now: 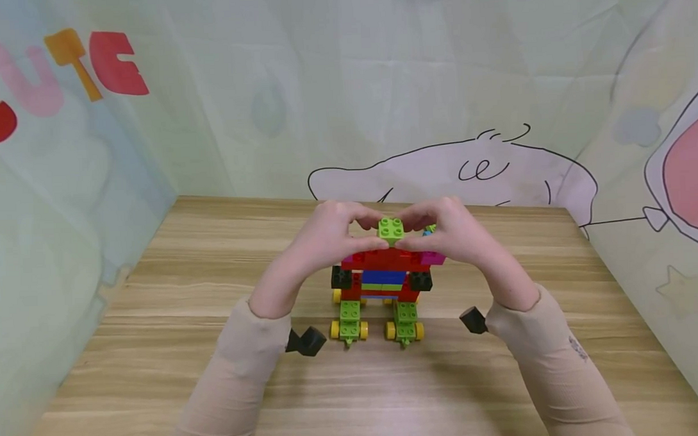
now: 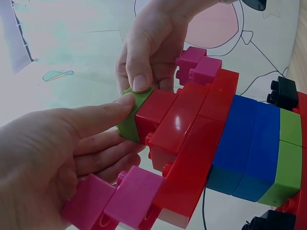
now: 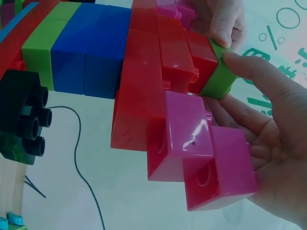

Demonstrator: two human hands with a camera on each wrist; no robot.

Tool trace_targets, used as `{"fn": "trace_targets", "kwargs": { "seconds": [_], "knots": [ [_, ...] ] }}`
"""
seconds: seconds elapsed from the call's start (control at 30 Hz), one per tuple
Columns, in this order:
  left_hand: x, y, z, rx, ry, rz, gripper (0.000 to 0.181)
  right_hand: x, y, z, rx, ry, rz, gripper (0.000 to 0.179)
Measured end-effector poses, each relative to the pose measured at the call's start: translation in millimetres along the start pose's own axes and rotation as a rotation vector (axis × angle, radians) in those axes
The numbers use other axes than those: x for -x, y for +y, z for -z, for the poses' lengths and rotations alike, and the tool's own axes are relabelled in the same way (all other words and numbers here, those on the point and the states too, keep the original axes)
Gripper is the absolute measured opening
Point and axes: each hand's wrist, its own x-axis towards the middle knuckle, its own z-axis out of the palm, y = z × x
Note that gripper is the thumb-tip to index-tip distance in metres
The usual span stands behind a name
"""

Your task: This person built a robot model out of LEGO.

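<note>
A toy robot of stacked building bricks stands on the table, with red bricks (image 1: 385,260) across its upper body. At its very top sits a lime green brick (image 1: 391,229), level on a red brick (image 2: 154,108). My left hand (image 1: 326,237) pinches the green brick from the left, thumb in front and fingers behind. From the other side my right hand (image 1: 450,234) grips it the same way. Stepped pink bricks (image 3: 189,124) stick out at the shoulders, just below the hands. Blue bricks (image 2: 244,143) form the middle.
Lime green feet (image 1: 349,313) with yellow wheels (image 1: 419,331) carry the robot on the wooden table (image 1: 212,280). Black bricks (image 1: 342,277) jut from its sides. A printed cloth (image 1: 235,106) hangs behind and at both sides. Black wrist-worn blocks (image 1: 474,319) hang near the sleeves.
</note>
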Motion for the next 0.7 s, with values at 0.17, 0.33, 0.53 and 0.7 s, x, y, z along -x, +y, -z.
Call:
{"fn": "trace_targets", "kwargs": {
  "seconds": [0.17,0.33,0.53,0.7],
  "knots": [
    [-0.8,0.8,0.4,0.001,-0.005,0.006,0.034,-0.1,-0.1,0.0,0.006,0.003,0.011,0.031],
    [-0.7,0.6,0.9,-0.008,-0.005,0.006,0.034,-0.1,-1.4,-0.8,0.016,0.008,0.003,0.032],
    [-0.2,0.4,1.2,-0.018,0.003,-0.013,0.035,0.0,-2.2,-1.5,0.002,0.009,0.011,0.032],
    [-0.2,2.4,0.5,-0.044,-0.007,-0.003,0.036,-0.5,-1.1,-0.4,0.001,-0.001,-0.005,0.032]
  ]
}}
